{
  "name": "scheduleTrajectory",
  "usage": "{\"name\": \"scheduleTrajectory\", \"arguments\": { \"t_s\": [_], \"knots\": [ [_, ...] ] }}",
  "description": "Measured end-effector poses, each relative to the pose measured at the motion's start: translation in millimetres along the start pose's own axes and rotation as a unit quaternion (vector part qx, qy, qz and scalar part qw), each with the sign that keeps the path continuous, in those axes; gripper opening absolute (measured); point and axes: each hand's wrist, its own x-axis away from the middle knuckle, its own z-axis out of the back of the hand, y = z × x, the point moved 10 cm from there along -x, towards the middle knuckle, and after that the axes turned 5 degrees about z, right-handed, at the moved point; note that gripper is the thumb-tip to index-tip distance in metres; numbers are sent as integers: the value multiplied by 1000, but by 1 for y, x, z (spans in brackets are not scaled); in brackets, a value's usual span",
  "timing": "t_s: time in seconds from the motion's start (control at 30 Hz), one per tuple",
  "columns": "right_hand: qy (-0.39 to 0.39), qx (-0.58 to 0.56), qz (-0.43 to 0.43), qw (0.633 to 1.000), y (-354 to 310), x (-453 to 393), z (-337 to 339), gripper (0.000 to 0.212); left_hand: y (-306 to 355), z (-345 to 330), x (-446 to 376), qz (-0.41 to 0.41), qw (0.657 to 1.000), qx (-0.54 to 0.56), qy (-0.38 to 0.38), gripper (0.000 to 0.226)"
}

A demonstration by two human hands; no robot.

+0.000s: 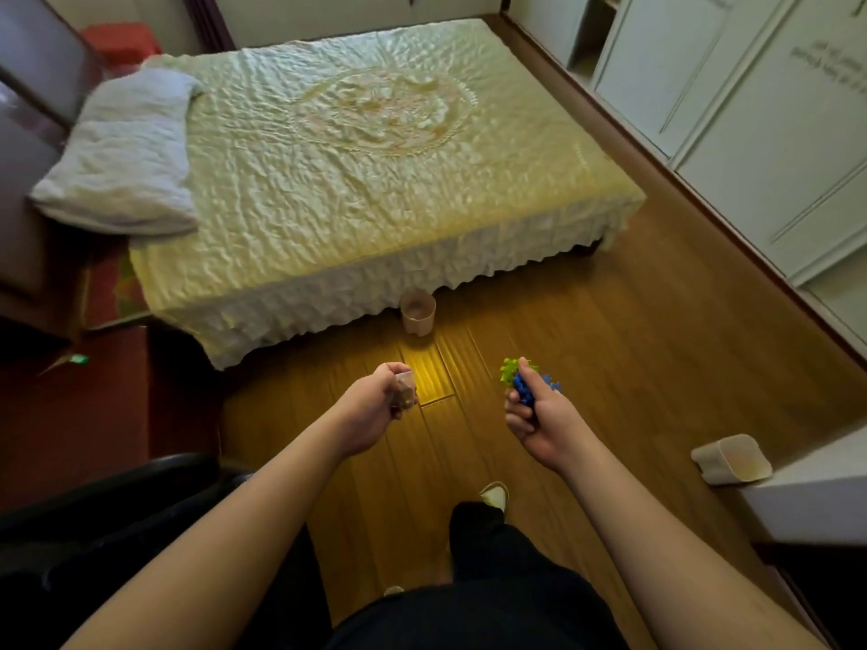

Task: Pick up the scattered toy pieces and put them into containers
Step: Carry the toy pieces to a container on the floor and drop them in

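Note:
My right hand (539,422) grips a bunch of green and blue toy pieces (523,380) above the wooden floor. My left hand (370,410) holds a small clear cup (406,391) with something dark inside; what it holds is too blurred to tell. A beige cup (417,312) stands upright on the floor at the foot of the bed, ahead of both hands. A second beige cup (732,459) lies tilted at the right, beside a white ledge.
A bed with a yellow cover (375,171) and a white pillow (126,152) fills the space ahead. White wardrobe doors (760,110) line the right wall. A black chair (117,499) is at my left. My leg and slipper (495,494) are below.

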Motion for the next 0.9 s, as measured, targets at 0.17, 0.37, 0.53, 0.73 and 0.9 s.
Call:
{"name": "scheduleTrajectory", "arguments": {
  "t_s": [0.17, 0.37, 0.53, 0.73, 0.9],
  "knots": [
    [1, -16, -14, 1000, -50, -55, 7, 27, 43, -32, -59, -10, 998, -56, 20, 31],
    [-26, 18, -27, 999, -116, -113, 0, 27, 99, -63, -110, -32, 996, -75, 36, 29],
    [-48, 32, -21, 998, -159, -153, -6, 27, 129, -79, -145, -32, 997, -56, 43, 30],
    [-32, 34, -29, 998, -184, -199, -10, 28, 167, -70, -199, -26, 998, 35, 54, 31],
    [-19, 31, -34, 999, -204, -253, -25, 28, 204, -55, -251, -24, 998, 13, 59, 23]
  ]
}}
